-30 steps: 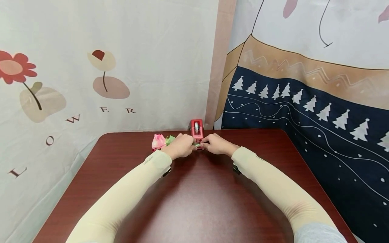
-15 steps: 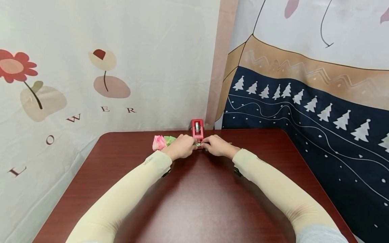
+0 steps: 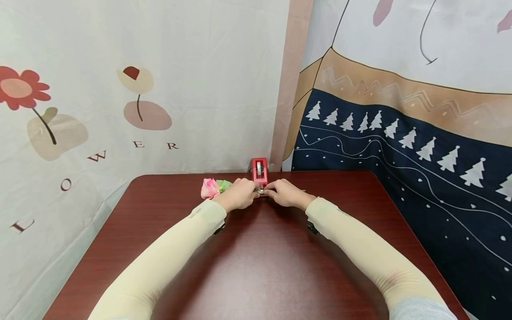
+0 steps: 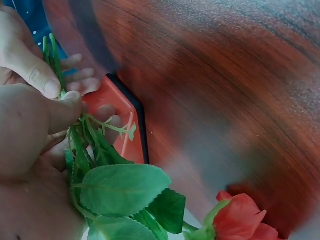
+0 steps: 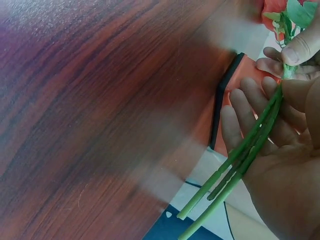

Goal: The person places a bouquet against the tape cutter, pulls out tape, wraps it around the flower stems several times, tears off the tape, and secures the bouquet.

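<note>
My left hand (image 3: 239,194) and right hand (image 3: 285,193) both pinch the flower stems (image 5: 239,159) — seemingly touching the red tape dispenser (image 3: 259,171).

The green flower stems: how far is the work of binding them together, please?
Done, apparently: several thin green artificial stems are gathered side by side into one bundle. In hand: the left hand and the right hand both pinch the bundle right in front of the red tape dispenser. Left: no tape is visible around the stems, so the wrapping seems not yet done.
</note>
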Available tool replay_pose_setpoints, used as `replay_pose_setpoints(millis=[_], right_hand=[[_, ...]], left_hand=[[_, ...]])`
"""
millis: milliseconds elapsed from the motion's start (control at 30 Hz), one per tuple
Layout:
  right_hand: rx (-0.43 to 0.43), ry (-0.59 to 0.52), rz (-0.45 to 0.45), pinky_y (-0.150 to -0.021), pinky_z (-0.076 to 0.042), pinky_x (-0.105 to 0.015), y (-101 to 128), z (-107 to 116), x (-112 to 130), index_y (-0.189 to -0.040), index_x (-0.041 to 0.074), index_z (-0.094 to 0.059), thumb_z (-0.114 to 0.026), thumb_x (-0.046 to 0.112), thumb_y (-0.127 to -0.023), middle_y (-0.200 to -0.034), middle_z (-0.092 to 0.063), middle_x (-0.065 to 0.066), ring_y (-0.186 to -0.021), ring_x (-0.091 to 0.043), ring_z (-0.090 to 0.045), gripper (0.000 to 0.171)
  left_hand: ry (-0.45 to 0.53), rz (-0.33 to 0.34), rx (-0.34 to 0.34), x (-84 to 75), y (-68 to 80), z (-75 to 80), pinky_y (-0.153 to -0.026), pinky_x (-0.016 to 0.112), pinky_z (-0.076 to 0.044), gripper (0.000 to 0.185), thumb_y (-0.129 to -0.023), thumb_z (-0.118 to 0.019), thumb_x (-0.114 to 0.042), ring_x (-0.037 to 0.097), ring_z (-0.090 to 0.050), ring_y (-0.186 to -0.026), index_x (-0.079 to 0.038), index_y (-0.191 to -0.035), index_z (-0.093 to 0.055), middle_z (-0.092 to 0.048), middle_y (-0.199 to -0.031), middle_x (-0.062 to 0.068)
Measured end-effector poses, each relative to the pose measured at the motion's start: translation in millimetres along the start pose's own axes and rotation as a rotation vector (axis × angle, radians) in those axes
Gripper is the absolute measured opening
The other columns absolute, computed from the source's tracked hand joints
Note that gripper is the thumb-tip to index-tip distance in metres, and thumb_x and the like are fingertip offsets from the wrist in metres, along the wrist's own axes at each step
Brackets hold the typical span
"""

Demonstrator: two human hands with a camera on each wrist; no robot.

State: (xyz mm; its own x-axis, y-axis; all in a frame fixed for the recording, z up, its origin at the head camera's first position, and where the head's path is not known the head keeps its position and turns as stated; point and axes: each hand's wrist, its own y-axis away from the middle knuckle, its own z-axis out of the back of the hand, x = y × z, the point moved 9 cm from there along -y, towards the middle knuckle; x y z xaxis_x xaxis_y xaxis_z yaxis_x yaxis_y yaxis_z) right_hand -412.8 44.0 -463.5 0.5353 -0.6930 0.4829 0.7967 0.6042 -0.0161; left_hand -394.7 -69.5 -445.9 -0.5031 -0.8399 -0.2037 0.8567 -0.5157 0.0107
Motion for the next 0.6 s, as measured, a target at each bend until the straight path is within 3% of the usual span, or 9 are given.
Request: replay_pose_setpoints(millis=[167,433,600], right_hand=[[0.007,-0.008,-0.015,-0.100,-0.060,-0.041,1.0,0.6,0.5,-0.128,0.010,-0.081,-0.063,0.022,-0.113,-0.112,-0.082,-0.006,-0.099,-0.016,-0.069,0.026],[0.024,-0.016,-0.037,-0.104,-0.060,-0.044,2.1,-1.2,1.2,-0.127,0.010,-0.081,-0.061,0.021,-0.114,-0.114,-0.082,-0.005,-0.101,-0.017,-0.070,0.027],[0.072,-0.026,-0.005,-0.106,-0.059,-0.045,4.5,-4.1,3.8,-0.122,0.010,-0.082,-0.063,0.018,-0.112,-0.114,-0.081,-0.006,-0.104,-0.019,-0.070,0.023]], left_hand=[[0.010,0.000,-0.005,2.9,1.1,-1.2,-0.090,0.043,-0.061,0.015,-0.110,-0.069,-0.023,0.022,-0.073,-0.091,-0.013,-0.120,-0.076,-0.081,-0.105,0.006],[-0.011,-0.009,0.011,2.6,3.6,-3.4,-0.107,0.050,-0.052,0.016,-0.111,-0.067,-0.024,0.025,-0.077,-0.108,-0.013,-0.121,-0.073,-0.081,-0.112,0.006],[0.011,-0.034,0.054,-3.1,8.1,-5.8,-0.105,0.049,-0.047,0.013,-0.111,-0.068,-0.024,0.024,-0.075,-0.115,-0.014,-0.115,-0.076,-0.081,-0.113,0.002]])
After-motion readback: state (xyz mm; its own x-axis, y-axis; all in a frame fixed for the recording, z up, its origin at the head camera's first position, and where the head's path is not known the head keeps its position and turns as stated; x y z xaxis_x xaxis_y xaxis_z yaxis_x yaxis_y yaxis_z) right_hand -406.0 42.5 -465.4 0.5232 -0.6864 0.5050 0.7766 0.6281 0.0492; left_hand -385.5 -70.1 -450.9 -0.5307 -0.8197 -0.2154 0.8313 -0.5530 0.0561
